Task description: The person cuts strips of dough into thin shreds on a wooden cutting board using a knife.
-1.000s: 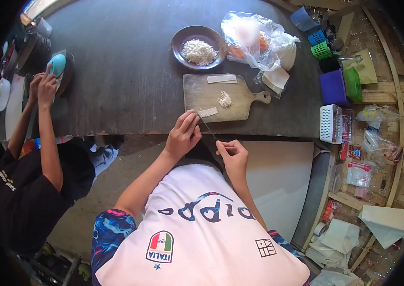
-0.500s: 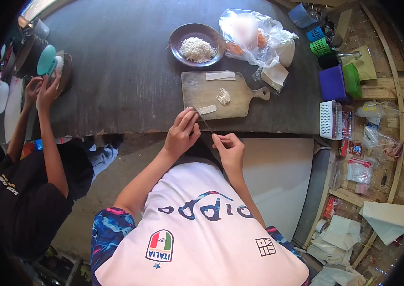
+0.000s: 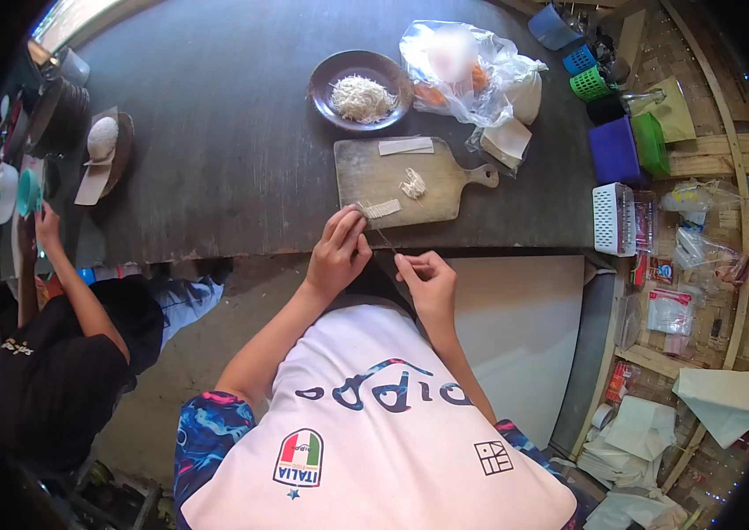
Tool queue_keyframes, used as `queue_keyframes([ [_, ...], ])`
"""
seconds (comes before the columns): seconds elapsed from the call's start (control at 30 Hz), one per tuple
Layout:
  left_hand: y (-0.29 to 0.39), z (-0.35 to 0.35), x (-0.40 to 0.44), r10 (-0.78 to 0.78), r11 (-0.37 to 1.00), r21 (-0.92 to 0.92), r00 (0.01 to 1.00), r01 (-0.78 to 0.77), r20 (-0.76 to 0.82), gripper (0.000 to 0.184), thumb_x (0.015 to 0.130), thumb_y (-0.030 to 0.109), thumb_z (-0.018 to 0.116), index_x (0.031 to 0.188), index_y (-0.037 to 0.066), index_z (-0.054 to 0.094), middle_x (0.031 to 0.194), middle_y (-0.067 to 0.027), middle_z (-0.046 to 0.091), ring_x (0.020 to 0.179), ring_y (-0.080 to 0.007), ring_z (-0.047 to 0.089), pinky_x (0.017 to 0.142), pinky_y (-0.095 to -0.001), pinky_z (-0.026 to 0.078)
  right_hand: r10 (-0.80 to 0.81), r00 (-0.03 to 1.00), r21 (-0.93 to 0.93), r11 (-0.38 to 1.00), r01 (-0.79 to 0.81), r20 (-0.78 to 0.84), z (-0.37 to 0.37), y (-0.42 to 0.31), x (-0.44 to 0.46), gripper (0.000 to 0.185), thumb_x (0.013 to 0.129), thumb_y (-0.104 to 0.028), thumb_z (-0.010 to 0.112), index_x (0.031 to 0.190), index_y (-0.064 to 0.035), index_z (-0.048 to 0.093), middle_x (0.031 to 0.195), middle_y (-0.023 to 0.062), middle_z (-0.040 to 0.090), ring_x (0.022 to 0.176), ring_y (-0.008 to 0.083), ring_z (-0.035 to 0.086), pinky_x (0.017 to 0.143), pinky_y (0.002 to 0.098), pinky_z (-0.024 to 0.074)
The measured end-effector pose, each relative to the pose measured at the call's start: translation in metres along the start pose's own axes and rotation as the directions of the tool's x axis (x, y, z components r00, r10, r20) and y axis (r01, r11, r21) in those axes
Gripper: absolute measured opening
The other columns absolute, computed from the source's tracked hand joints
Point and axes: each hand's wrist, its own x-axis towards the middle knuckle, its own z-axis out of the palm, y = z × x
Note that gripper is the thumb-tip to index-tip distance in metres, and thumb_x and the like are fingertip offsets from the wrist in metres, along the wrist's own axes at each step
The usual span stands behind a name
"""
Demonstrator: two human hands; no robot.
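Observation:
My left hand (image 3: 339, 246) is closed in a pinch at the near left corner of a wooden cutting board (image 3: 445, 181). A thin, dark strand (image 3: 380, 235) runs from its fingertips down to my right hand (image 3: 429, 281), which pinches the other end in front of the table edge. Just beyond my left fingertips lies a short pale strip (image 3: 382, 208) on the board. A small heap of pale shreds (image 3: 412, 183) sits mid-board, and a longer, smooth pale strip (image 3: 406, 146) lies along its far edge.
Behind the board stand a dark bowl (image 3: 319, 99) of white shreds and a clear plastic bag (image 3: 480, 97) with orange items. Plastic baskets (image 3: 613, 218) line the right. At left, another person (image 3: 74, 340) holds a turquoise round utensil (image 3: 29, 191) near a brown dish (image 3: 122, 150).
The other person's hands have moved away from the brown dish, down and left, taking the turquoise utensil along. My hands stay nearly in place, the strand still between them.

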Motion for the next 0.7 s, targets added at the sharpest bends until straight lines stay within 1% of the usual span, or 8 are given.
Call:
queue_keyframes([
  [0.07,0.0,0.001,-0.004,-0.002,1.0,-0.002,1.0,0.002,0.008,0.031,0.09,-0.001,0.069,0.119,-0.01,0.073,0.129,-0.0182,0.067,0.131,-0.0348,0.065,0.108,-0.0421,0.058,-0.006,1.0,-0.031,0.999,0.005,-0.02,-0.006,0.006,-0.008,0.025,0.098,-0.022,0.085,0.093,0.0006,0.075,0.08,0.0099,0.08,0.076,0.0109,0.075,0.071,0.0271,0.055],
  [0.17,0.001,0.001,-0.003,-0.013,1.0,0.005,1.0,0.013,0.003,0.032,0.089,-0.002,0.07,0.12,-0.008,0.074,0.129,-0.0169,0.067,0.131,-0.0345,0.065,0.108,-0.0427,0.058,-0.018,1.0,-0.023,1.0,0.018,-0.007,-0.006,0.007,-0.007,0.019,0.098,-0.014,0.085,0.093,0.0002,0.073,0.083,0.0081,0.079,0.075,0.0097,0.074,0.066,0.0238,0.0511],
  [0.27,0.001,0.004,-0.005,-0.04,0.999,0.01,0.999,0.04,0.004,0.033,0.088,-0.002,0.074,0.121,-0.006,0.074,0.129,-0.0147,0.068,0.131,-0.0337,0.065,0.107,-0.0434,0.058,-0.027,1.0,0.036,0.999,0.027,-0.001,0.002,0.01,0.002,0.026,0.098,-0.023,0.084,0.093,0.0006,0.074,0.08,0.0089,0.079,0.074,0.0112,0.074,0.071,0.0274,0.0547],
  [0.37,0.001,0.002,-0.005,-0.048,0.998,0.045,0.998,0.046,0.029,0.035,0.087,-0.002,0.078,0.122,-0.005,0.075,0.129,-0.0132,0.068,0.131,-0.0329,0.065,0.106,-0.0431,0.059,-0.009,1.0,0.064,0.998,0.008,0.025,0.008,0.006,0.007,0.026,0.098,-0.023,0.085,0.093,0.0011,0.074,0.079,0.0084,0.079,0.073,0.0115,0.074,0.071,0.0275,0.055],
  [0.47,0.004,-0.004,-0.003,-0.06,0.996,0.064,0.997,0.057,0.057,0.033,0.09,-0.002,0.078,0.123,-0.003,0.075,0.129,-0.0131,0.068,0.13,-0.0322,0.066,0.104,-0.0426,0.059,0.036,0.999,-0.013,0.999,-0.035,0.03,0.001,-0.001,0.003,0.026,0.098,-0.023,0.085,0.094,0.0004,0.074,0.078,0.0077,0.078,0.069,0.0092,0.07,0.063,0.0258,0.0519],
  [0.57,0.005,-0.008,0.0,-0.09,0.995,0.054,0.993,0.086,0.075,0.029,0.093,-0.001,0.078,0.122,-0.002,0.076,0.128,-0.012,0.069,0.128,-0.0319,0.067,0.102,-0.0425,0.06,0.149,0.981,0.157,0.973,-0.167,0.123,-0.007,0.005,0.012,0.025,0.099,-0.023,0.085,0.095,-0.0015,0.074,0.077,0.0065,0.076,0.063,0.0057,0.063,0.054,0.0228,0.0441],
  [0.67,0.005,-0.012,0.005,-0.095,0.995,0.043,0.993,0.092,0.075,0.025,0.095,0.001,0.077,0.12,-0.001,0.077,0.125,-0.0107,0.07,0.125,-0.0314,0.068,0.1,-0.0427,0.061,0.177,0.976,0.265,0.942,-0.206,0.127,-0.016,0.015,0.026,0.024,0.099,-0.024,0.084,0.096,-0.0033,0.073,0.076,0.0052,0.075,0.059,0.0027,0.057,0.05,0.0203,0.0362],
  [0.7,0.005,-0.013,0.004,-0.104,0.994,0.038,0.992,0.102,0.074,0.027,0.095,0.001,0.078,0.121,0.0,0.077,0.124,-0.0106,0.07,0.124,-0.0314,0.068,0.1,-0.0429,0.06,0.158,0.983,0.274,0.945,-0.177,0.089,-0.019,0.015,0.029,0.024,0.1,-0.024,0.084,0.096,-0.0035,0.073,0.076,0.0052,0.075,0.058,0.0025,0.056,0.05,0.02,0.0361],
])
